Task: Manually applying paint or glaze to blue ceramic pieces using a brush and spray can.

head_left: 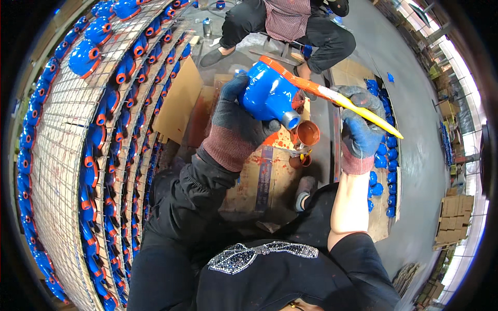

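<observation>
Black shirt cloth (254, 285) with a beaded bow (236, 257) lies closest, at the bottom. At far left, tiered mesh racks (57, 129) of orange-rimmed blue castings (85, 57) curve alongside, their inner edge near the left forearm. Next, the gloved left hand (233, 116) wraps around a blue casting (262, 90), thumb by its bare metal spout; this piece sits between both hands, raised above spattered cardboard (246, 179). Just below the spout is a cup of red-brown paint (308, 133). Brush (332, 95) bristles appear to meet the casting's orange rim, the yellow handle gripped in the gloved right hand's (363, 124) curled fingers. Past that hand, blue parts (391, 171) line a board, and grey floor (420, 135) spreads wide beyond its edge.
</observation>
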The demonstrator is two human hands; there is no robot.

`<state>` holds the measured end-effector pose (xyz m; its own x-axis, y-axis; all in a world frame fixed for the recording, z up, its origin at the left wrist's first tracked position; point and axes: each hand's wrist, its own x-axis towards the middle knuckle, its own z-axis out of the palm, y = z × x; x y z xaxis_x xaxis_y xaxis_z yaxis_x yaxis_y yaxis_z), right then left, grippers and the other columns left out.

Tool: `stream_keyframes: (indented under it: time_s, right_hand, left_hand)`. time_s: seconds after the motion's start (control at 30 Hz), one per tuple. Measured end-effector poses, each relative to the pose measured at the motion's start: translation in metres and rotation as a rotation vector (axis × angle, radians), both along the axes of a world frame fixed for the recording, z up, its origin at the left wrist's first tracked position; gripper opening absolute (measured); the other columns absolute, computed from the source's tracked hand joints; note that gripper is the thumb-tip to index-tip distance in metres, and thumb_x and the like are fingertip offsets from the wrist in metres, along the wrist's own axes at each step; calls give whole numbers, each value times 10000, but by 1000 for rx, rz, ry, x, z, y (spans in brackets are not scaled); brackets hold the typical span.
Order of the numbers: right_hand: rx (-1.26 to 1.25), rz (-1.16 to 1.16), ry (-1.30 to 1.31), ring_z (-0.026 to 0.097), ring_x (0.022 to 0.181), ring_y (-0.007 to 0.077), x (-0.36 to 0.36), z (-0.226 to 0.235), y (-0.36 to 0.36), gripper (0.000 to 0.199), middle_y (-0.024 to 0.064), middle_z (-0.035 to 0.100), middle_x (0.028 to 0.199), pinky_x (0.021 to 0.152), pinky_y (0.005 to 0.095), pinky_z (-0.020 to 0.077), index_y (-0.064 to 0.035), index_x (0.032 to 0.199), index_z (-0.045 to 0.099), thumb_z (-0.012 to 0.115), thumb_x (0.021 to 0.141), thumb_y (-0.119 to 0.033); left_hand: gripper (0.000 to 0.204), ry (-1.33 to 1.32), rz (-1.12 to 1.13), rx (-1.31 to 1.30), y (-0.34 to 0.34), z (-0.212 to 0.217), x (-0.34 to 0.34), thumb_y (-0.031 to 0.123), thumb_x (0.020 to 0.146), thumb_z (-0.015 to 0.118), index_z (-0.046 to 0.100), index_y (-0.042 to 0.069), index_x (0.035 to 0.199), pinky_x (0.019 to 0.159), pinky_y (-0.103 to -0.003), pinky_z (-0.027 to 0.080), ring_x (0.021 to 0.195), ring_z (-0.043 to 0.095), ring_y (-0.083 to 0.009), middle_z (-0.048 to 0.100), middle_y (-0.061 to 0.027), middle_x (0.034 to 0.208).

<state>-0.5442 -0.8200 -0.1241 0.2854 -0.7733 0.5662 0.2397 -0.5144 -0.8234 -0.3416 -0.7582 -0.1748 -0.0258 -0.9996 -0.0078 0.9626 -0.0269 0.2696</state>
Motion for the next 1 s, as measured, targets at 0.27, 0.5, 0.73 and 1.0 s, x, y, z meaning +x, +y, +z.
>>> stream_keyframes:
  time_s: [0.27, 0.5, 0.73, 1.0]
  right_hand:
    - [268, 300, -345, 532, 1127, 364, -2, -40, -28, 277, 153, 573, 1068, 1044, 477, 374, -41, 950, 559, 595, 678, -8]
    - [447, 317, -528, 469, 1205, 370, -8, -58, -46, 289, 181, 574, 1104, 1111, 472, 311, -5, 964, 566, 516, 692, 79]
    - [345, 112, -349, 609, 1002, 275, 2, -25, -28, 267, 166, 618, 1060, 901, 369, 507, 9, 1059, 560, 605, 797, 34]
    - [67, -247, 153, 617, 849, 155, 1, -10, -14, 257, 111, 651, 967, 764, 263, 511, 11, 1004, 615, 688, 759, 39]
  left_hand:
    - [707, 297, -237, -26, 14, 10, 0, 550, 840, 517, 399, 44, 1320, 718, -415, 585, 876, 638, -351, 545, -294, 1108]
    - [706, 235, -295, -188, 14, 10, 2, 530, 843, 538, 380, 51, 1337, 795, -455, 553, 985, 594, -376, 541, -247, 1164]
    - [518, -285, 33, 45, 1, -11, -1, 305, 813, 692, 486, 60, 1220, 818, -373, 548, 941, 624, -234, 583, -109, 1095]
    - [665, -2046, 631, -136, 3, -12, -19, 205, 600, 782, 508, 79, 1193, 825, -404, 478, 939, 557, -332, 534, -158, 1013]
